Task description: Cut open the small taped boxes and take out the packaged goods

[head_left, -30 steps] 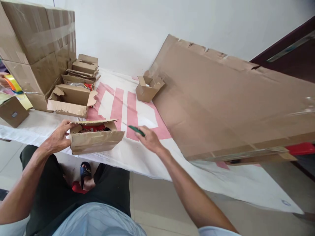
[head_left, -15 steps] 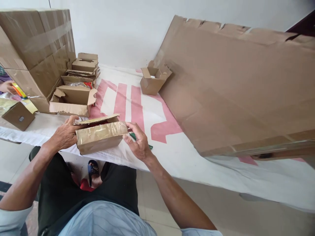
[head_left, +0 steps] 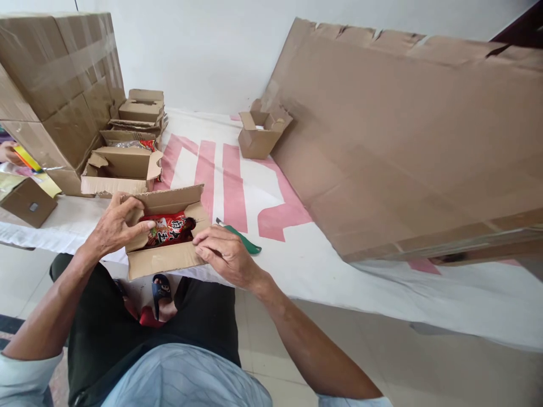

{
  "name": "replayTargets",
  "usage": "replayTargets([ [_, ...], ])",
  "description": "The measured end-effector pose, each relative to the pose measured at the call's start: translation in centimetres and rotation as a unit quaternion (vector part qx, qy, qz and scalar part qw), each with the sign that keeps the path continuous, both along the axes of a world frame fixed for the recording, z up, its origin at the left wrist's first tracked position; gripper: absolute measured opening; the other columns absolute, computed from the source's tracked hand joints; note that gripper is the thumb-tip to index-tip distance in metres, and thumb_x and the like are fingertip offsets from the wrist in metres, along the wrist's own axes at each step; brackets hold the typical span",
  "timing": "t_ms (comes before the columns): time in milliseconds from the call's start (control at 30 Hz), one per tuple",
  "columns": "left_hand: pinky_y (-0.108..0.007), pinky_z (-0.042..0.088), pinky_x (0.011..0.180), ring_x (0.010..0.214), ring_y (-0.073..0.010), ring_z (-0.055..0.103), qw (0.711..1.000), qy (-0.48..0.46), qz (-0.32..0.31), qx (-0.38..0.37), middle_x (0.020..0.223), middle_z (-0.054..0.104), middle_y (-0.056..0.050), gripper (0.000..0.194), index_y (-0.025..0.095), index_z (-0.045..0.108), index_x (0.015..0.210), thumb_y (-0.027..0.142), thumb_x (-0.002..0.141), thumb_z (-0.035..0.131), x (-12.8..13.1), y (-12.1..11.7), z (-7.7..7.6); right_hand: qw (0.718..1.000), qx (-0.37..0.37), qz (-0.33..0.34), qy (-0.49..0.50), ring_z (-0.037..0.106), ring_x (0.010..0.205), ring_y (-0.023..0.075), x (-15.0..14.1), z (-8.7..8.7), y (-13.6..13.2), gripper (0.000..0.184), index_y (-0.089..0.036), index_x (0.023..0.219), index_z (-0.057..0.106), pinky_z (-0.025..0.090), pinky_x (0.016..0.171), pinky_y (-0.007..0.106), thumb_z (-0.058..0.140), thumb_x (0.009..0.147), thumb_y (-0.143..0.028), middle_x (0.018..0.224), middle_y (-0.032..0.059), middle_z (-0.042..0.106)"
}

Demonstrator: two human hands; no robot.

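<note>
A small cardboard box (head_left: 163, 259) lies at the near edge of the table with its flaps folded open. Inside it shows a red printed plastic packet (head_left: 168, 229). My left hand (head_left: 114, 226) grips the box's left end, thumb reaching over the rim onto the packet. At the right end, my right hand (head_left: 227, 254) has its fingers closed on the flap by the near corner. Just beyond that hand a green-handled knife (head_left: 246, 240) rests on the cloth, partly hidden by the fingers.
Opened small boxes (head_left: 116, 169) stand in a row at left, beside a stack of taped cartons (head_left: 63, 96). Another open box (head_left: 258, 141) is at the back. A large cardboard sheet (head_left: 403, 152) leans on the right. Another person's hand (head_left: 9, 154) shows at far left.
The box's top flaps have opened, exposing the red packet. My left thumb has moved inside the rim, and my right fingers have closed on the right end. More of the knife shows.
</note>
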State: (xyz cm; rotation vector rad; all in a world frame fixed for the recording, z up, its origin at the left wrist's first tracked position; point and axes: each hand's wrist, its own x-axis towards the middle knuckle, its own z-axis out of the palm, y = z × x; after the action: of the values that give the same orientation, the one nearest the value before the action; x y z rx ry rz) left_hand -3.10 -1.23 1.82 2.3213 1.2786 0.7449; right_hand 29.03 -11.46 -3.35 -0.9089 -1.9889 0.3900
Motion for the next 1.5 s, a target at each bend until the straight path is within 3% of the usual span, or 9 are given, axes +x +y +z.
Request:
replayTargets([
  [233, -0.044, 0.066, 0.087, 0.119, -0.0326, 0.066, 0.997, -0.043, 0.029, -0.050, 0.126, 0.065, -0.009, 0.045, 0.026, 0.066, 0.119, 0.057, 0.089, 0.079, -0.7, -1.3, 1.5, 0.984, -0.003, 0.039, -0.174, 0.075, 0.117, 0.0293, -1.5, 1.8, 2.6, 0.023, -0.022, 0.112, 0.087, 0.058, 0.110, 0.049, 0.065, 0.117, -0.027, 0.118, 0.0121, 0.088],
  [333, -0.048, 0.068, 0.097, 0.135, -0.0361, 0.068, 0.996, -0.055, 0.019, -0.070, 0.146, 0.068, -0.011, 0.046, 0.028, 0.069, 0.135, 0.050, 0.095, 0.068, -1.4, -1.6, 1.6, 0.965, -0.016, 0.046, -0.258, 0.072, 0.116, 0.0312, -2.0, 2.6, 3.5, 0.026, -0.021, 0.104, 0.088, 0.055, 0.111, 0.049, 0.067, 0.117, -0.029, 0.106, 0.0122, 0.087],
  [467, -0.052, 0.066, 0.110, 0.144, -0.0387, 0.067, 0.997, -0.038, 0.009, -0.072, 0.162, 0.068, -0.011, 0.059, 0.028, 0.070, 0.154, 0.045, 0.099, 0.059, -3.0, -1.9, 2.3, 0.950, -0.004, -0.025, -0.312, 0.067, 0.127, 0.0372, -1.9, 3.4, 3.8, 0.030, -0.020, 0.099, 0.089, 0.049, 0.116, 0.054, 0.072, 0.115, -0.039, 0.106, 0.0154, 0.085],
  [600, -0.050, 0.068, 0.108, 0.145, -0.0378, 0.067, 0.998, 0.030, 0.006, -0.051, 0.168, 0.066, -0.010, 0.064, 0.029, 0.069, 0.161, 0.039, 0.099, 0.055, -4.3, -2.1, 2.9, 0.947, 0.011, -0.108, -0.303, 0.063, 0.130, 0.0409, -0.2, 3.4, 3.6, 0.024, -0.023, 0.110, 0.089, 0.045, 0.119, 0.061, 0.077, 0.111, -0.044, 0.117, 0.0166, 0.083],
  [733, -0.062, 0.056, 0.129, 0.153, -0.0401, 0.060, 0.994, 0.096, 0.008, 0.045, 0.171, 0.062, -0.011, 0.048, 0.028, 0.078, 0.143, 0.032, 0.100, 0.057, -4.1, -2.9, 2.5, 0.947, -0.015, -0.155, -0.280, 0.064, 0.127, 0.0432, 1.9, 2.6, 3.6, 0.031, -0.024, 0.119, 0.085, 0.048, 0.117, 0.063, 0.080, 0.108, -0.052, 0.124, 0.0182, 0.080],
  [1000, -0.071, 0.050, 0.129, 0.155, -0.0448, 0.057, 0.978, 0.167, 0.038, 0.121, 0.154, 0.072, -0.017, 0.035, 0.026, 0.080, 0.133, 0.037, 0.111, 0.055, -1.9, -5.7, 0.9, 0.968, -0.090, -0.135, -0.189, 0.072, 0.124, 0.0402, 3.0, 0.7, 4.2, 0.054, -0.024, 0.150, 0.074, 0.061, 0.111, 0.060, 0.078, 0.107, -0.056, 0.135, 0.0168, 0.075],
  [1100, -0.069, 0.049, 0.131, 0.153, -0.0453, 0.061, 0.983, 0.152, 0.028, 0.099, 0.159, 0.070, -0.017, 0.051, 0.025, 0.073, 0.151, 0.053, 0.110, 0.063, -1.8, -5.5, 0.4, 0.977, -0.112, -0.121, -0.138, 0.072, 0.126, 0.0388, 2.8, -0.3, 4.6, 0.063, -0.026, 0.160, 0.068, 0.064, 0.112, 0.059, 0.078, 0.106, -0.056, 0.137, 0.0156, 0.073],
  [1267, -0.068, 0.045, 0.138, 0.169, -0.0490, 0.047, 0.992, 0.119, -0.004, 0.026, 0.185, 0.046, -0.021, 0.104, 0.025, 0.049, 0.178, 0.078, 0.095, 0.082, -2.6, -4.1, -0.1, 0.985, -0.112, -0.121, -0.055, 0.068, 0.138, 0.0386, 2.0, -2.1, 4.6, 0.066, -0.024, 0.165, 0.063, 0.061, 0.121, 0.061, 0.074, 0.107, -0.052, 0.149, 0.0180, 0.070],
  [1500, -0.066, 0.034, 0.145, 0.178, -0.0481, 0.035, 0.994, 0.084, -0.050, -0.055, 0.193, 0.033, -0.021, 0.135, 0.027, 0.032, 0.188, 0.080, 0.081, 0.094, -3.3, -2.5, -0.9, 0.980, -0.095, -0.167, 0.044, 0.068, 0.137, 0.0382, 0.0, -4.5, 3.0, 0.063, -0.027, 0.167, 0.060, 0.064, 0.114, 0.061, 0.067, 0.108, -0.046, 0.152, 0.0185, 0.069],
])
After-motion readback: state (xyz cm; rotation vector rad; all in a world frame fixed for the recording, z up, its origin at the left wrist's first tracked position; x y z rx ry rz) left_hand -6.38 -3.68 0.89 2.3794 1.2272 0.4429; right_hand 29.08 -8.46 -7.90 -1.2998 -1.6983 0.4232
